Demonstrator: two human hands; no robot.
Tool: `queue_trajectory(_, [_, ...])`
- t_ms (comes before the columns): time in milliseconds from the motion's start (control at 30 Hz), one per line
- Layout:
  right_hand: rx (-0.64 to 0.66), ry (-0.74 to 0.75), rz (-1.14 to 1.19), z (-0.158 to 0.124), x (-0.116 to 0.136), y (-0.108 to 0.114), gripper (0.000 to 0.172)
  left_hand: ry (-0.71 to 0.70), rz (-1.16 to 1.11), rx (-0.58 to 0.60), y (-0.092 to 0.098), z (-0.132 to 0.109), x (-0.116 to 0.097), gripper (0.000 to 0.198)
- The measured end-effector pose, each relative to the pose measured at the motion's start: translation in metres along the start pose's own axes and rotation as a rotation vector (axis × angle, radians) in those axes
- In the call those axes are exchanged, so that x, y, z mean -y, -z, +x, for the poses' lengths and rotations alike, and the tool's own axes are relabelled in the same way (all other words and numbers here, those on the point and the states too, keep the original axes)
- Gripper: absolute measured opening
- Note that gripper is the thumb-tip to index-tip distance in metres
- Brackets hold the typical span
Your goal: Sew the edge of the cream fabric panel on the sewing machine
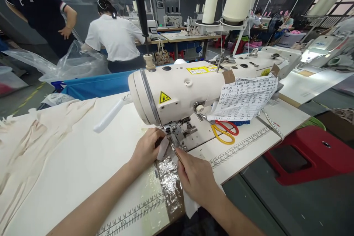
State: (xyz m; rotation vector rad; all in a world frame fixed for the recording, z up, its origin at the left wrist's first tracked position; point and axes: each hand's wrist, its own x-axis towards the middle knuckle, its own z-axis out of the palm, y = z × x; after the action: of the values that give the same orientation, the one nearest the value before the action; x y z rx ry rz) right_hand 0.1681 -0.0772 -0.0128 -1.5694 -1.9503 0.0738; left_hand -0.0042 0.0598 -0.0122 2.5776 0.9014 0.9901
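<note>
A white sewing machine stands on the table, its needle area just beyond both hands. My left hand is closed on a strip of white fabric beside the presser foot. My right hand is closed around a slim metal tool, whose tip points at the needle area. More white fabric hangs below my right hand. Shiny tape covers the table in front of the machine. The fingertips of my left hand are partly hidden.
Scissors with red and yellow handles lie right of the needle area. Cream fabric is spread at the left. A red stool stands at the right. Two people are beyond the blue cloth.
</note>
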Motion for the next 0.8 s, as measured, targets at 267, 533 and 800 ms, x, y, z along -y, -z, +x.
queue_trajectory(267, [0.049,-0.041,-0.019,0.001,0.002,0.003,0.039,0.05,-0.039,-0.022,0.002,0.001,-0.002,0.024])
queue_trajectory(533, [0.108,-0.041,-0.099,0.003,0.003,-0.001,0.042,-0.27,0.16,-0.064,0.001,0.001,-0.001,0.011])
queue_trajectory(800, [-0.014,-0.159,0.126,-0.04,0.01,0.017,0.029,-0.363,0.181,0.184,0.02,-0.002,-0.01,0.024])
